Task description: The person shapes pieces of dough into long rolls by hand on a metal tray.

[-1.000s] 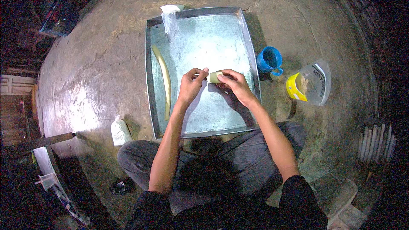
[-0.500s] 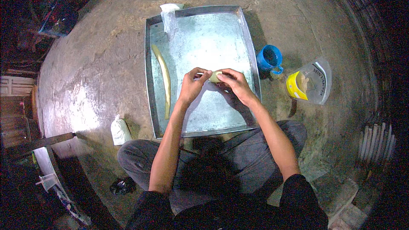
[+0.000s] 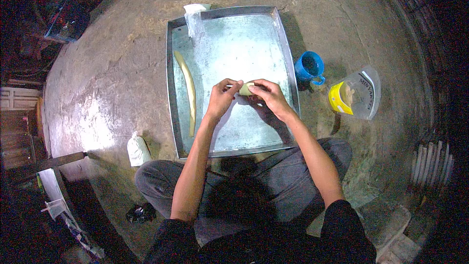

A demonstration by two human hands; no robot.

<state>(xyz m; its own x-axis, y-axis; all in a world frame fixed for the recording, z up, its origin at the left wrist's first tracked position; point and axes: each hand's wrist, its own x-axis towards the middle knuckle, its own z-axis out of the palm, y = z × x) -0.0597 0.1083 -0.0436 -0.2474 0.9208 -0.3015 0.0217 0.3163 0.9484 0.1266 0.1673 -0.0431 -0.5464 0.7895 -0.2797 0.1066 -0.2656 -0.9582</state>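
Above the middle of a shallow metal tray [image 3: 229, 153], my two hands meet at a small pale yellow-green piece of dough [image 3: 246, 88]. My right hand [image 3: 273, 99] pinches it between thumb and fingers. On its other side, my left hand [image 3: 223, 99] is curled, thumb and fingertips closed against the dough's edge. The underside of the piece is hidden by the fingers. A long, slightly curved rope of similar dough [image 3: 187, 90] lies along the tray's left side, apart from my hands.
A clear plastic bag with white contents [image 3: 195, 22] hangs over the tray's far left rim. Right of the tray stand a blue mug [image 3: 308, 66] and a clear-and-yellow pouch [image 3: 354, 95]. A white bag [image 3: 138, 150] sits by my left knee; a black plastic bag [image 3: 140, 212] lies nearer.
Both hands stay over the same spot with the dough; the left hand and fingertips have shifted only very slightly. The rope of dough and the tray have not moved.
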